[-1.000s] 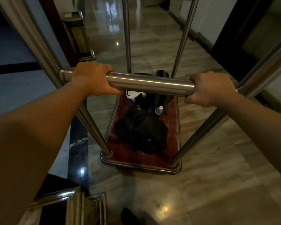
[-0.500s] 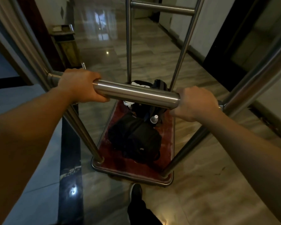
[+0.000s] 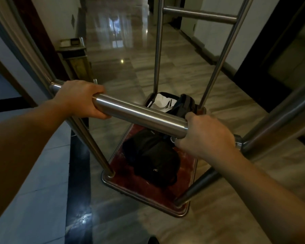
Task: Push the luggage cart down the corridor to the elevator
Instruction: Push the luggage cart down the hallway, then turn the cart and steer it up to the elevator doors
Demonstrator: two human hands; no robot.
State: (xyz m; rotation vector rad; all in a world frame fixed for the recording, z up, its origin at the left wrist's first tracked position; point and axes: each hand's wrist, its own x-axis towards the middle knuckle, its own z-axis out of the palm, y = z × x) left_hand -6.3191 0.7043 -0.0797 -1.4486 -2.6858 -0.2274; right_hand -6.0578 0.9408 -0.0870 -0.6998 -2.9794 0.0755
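The luggage cart has a steel frame and a red carpeted deck (image 3: 187, 184) with a metal rim. Its horizontal steel push bar (image 3: 141, 116) crosses the middle of the view. My left hand (image 3: 81, 99) is wrapped around the bar's left end. My right hand (image 3: 206, 136) grips the bar's right end. A black bag (image 3: 153, 155) lies on the deck, with a white-and-black bag (image 3: 167, 102) at the far end, partly hidden by the bar.
A polished marble corridor floor (image 3: 174, 67) runs ahead. A brass-coloured standing bin (image 3: 76, 57) stands at the left wall beside the cart's left post. A dark doorway (image 3: 275, 55) opens on the right. A black floor strip (image 3: 77, 182) borders a pale slab at left.
The cart and I have moved forward along the corridor; the bin at the left has come nearer and the view has tilted up, showing the cart's far crossbar. Both hands keep their grip.
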